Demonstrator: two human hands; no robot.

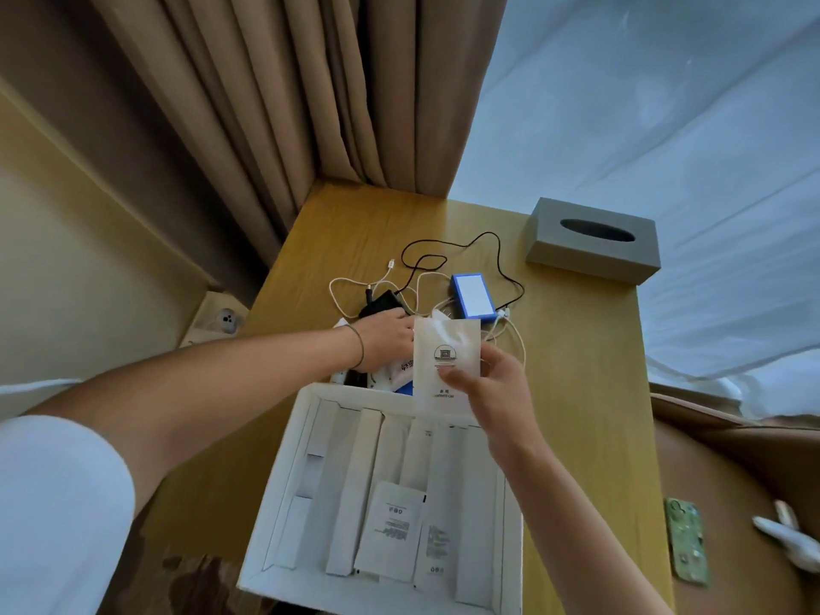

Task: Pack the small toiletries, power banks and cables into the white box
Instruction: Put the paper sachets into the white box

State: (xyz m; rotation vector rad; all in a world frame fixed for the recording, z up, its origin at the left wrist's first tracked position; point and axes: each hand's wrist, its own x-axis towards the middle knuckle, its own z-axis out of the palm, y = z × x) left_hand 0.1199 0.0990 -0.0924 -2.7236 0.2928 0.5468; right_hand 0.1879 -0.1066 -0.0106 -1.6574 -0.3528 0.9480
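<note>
flat white paper toiletry sachet (446, 348) pinched at its lower edge by right hand (492, 392), thumb and fingers curled on it, above far rim of white cardboard box (284, 463). probably light, thin, floppy; best gripped by an edge. left hand (386, 339) reaching among small packets beside tangled cables (426, 277), blue power bank (472, 297); grip unclear.
</note>
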